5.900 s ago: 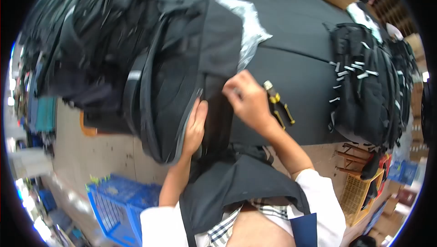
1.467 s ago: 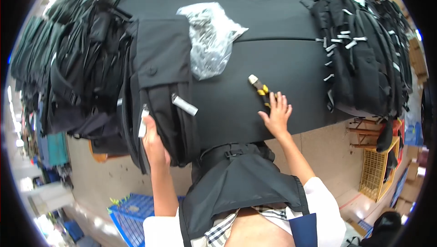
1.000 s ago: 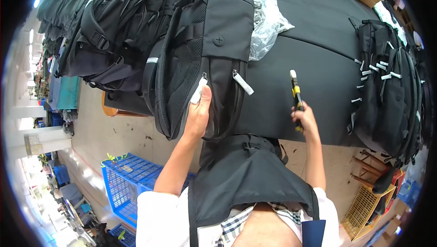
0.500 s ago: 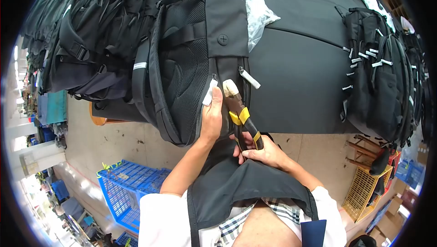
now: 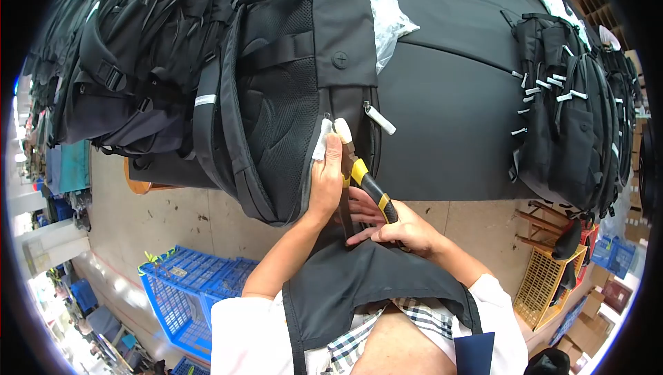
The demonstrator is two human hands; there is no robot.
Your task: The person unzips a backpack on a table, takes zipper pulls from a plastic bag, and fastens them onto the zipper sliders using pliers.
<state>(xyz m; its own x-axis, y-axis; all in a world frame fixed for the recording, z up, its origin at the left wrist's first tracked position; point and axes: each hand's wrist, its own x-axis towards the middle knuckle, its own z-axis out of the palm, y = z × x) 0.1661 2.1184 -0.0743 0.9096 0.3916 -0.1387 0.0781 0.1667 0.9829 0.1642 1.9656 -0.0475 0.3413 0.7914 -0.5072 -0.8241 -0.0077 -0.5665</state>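
A black backpack [image 5: 345,36] with a mesh back panel lies on its side on the table in front of me. My left hand [image 5: 327,181] grips its lower edge, the thumb against a white-wrapped zipper pull [image 5: 322,139]. In my right hand [image 5: 404,228] is a pair of pliers [image 5: 360,172] with black and yellow handles and white-covered jaws. Those handles are spread, and the jaw tips are at the top of that zipper pull; whether they touch it I cannot tell. A second white-wrapped zipper pull [image 5: 380,119] hangs to the right.
Black backpacks are piled at the left [image 5: 138,64], and more stand at the right [image 5: 570,112] with white-wrapped pulls. Behind the backpack lies a clear plastic bag [image 5: 387,12]. On the floor are a blue crate [image 5: 197,289] and a yellow crate [image 5: 549,289].
The pliers' jaws have moved left toward the zipper pull by my left thumb. Their handles have spread apart, with my right fingers stretched further across. My left hand has barely moved.
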